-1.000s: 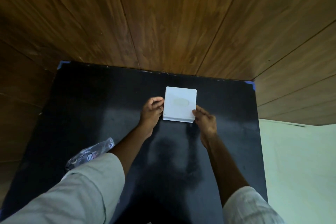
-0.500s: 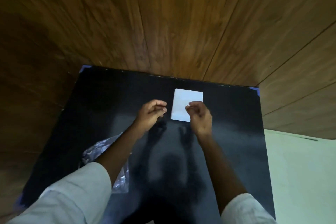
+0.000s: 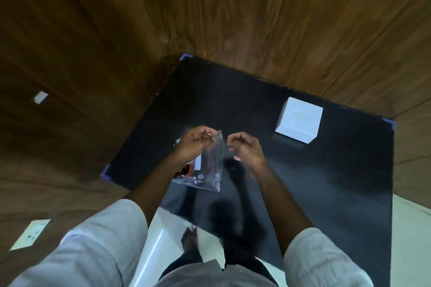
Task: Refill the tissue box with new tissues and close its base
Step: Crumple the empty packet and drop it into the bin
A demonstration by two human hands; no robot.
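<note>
1. Tissue box point(image 3: 299, 123): white, on the black counter point(image 3: 338, 182), far right, apart from both hands.
2. Left hand point(image 3: 194, 144): pinching the clear plastic pack point(image 3: 207, 170) by its top edge.
3. Right hand point(image 3: 247, 149): curled just beside the pack, apparently empty.
4. Advice: grip both sides of the seam, tear gently.

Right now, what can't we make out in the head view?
- Clear plastic packet: motion blur and the left hand hide its print and contents.
- Right hand: curled and blurred; whether it grips the packet's edge is unclear.
- White tissue box: only the top and one side show; its base faces the black mat.
- Mat's near edge: hidden by the person's body and sleeves.
</note>
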